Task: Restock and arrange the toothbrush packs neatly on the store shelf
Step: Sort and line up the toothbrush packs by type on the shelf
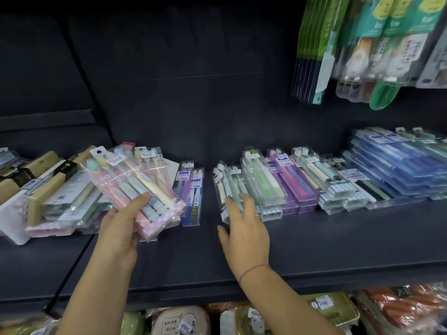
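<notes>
My left hand grips a small stack of pink-checked toothbrush packs, tilted up above the dark shelf. My right hand reaches forward with straight fingers that touch the near end of a clear pack of pale toothbrushes. To its right lie rows of flat packs: green, purple-pink, white-labelled and a blue stack. A purple and blue pack lies between my two hands.
A loose heap of boxed and clear packs covers the shelf's left end. Green-carded packs hang from hooks at the upper right. Packaged goods sit on the shelf below. Bare shelf surface runs along the front edge.
</notes>
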`<state>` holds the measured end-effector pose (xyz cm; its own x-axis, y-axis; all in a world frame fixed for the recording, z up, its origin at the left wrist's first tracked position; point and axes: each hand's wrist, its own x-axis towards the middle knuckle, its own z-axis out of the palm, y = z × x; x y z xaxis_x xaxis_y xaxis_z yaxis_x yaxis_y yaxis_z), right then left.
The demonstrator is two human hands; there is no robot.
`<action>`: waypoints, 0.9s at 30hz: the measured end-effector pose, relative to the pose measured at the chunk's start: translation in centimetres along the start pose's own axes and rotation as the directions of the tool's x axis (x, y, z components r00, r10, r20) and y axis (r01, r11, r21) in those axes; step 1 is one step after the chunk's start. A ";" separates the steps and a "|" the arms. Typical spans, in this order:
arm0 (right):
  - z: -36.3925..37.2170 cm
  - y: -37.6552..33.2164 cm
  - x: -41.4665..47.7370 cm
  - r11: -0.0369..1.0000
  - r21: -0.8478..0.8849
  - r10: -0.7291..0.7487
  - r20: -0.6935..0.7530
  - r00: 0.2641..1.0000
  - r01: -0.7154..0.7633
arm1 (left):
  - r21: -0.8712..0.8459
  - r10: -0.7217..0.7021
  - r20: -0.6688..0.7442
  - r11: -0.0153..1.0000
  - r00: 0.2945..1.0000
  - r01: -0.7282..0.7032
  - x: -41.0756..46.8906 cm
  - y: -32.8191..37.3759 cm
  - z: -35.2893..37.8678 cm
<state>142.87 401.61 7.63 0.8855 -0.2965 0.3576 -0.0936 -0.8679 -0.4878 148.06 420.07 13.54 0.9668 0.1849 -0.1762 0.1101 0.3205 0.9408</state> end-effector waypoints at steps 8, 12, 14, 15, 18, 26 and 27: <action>0.2 0.3 1.5 0.994 -0.105 0.045 0.089 0.995 -0.035 | -0.011 -0.003 0.007 1.000 1.000 0.003 0.0 -0.2 0.3; 0.4 -0.2 1.7 0.992 -0.129 0.026 0.136 0.990 -0.009 | -0.007 -0.001 0.002 1.000 1.000 0.001 0.1 -0.2 0.2; 0.7 -0.3 1.6 0.993 -0.117 0.025 0.144 0.989 -0.008 | -0.002 -0.003 0.000 1.000 1.000 0.003 0.1 -0.2 0.2; 0.8 -0.3 1.6 0.993 -0.117 0.036 0.143 0.989 -0.020 | 0.001 -0.004 0.000 1.000 1.000 0.004 0.2 -0.3 0.2; 0.8 -0.4 1.6 0.990 -0.118 0.089 0.123 0.988 -0.074 | 0.000 -0.005 0.001 1.000 1.000 0.005 0.1 -0.3 0.2; 1.4 -0.9 -0.2 0.976 -0.202 -0.067 0.055 0.996 0.077 | 0.004 0.000 -0.001 1.000 1.000 0.000 0.2 -0.4 0.2; 1.6 -1.1 -0.5 0.972 -0.215 -0.091 0.018 0.996 0.092 | 0.002 -0.003 -0.001 1.000 1.000 0.003 0.2 -0.4 0.2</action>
<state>143.28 403.30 6.75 0.8983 -0.2094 0.3862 -0.1070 -0.9569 -0.2698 148.26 419.79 13.22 0.9663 0.1850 -0.1789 0.1132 0.3190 0.9410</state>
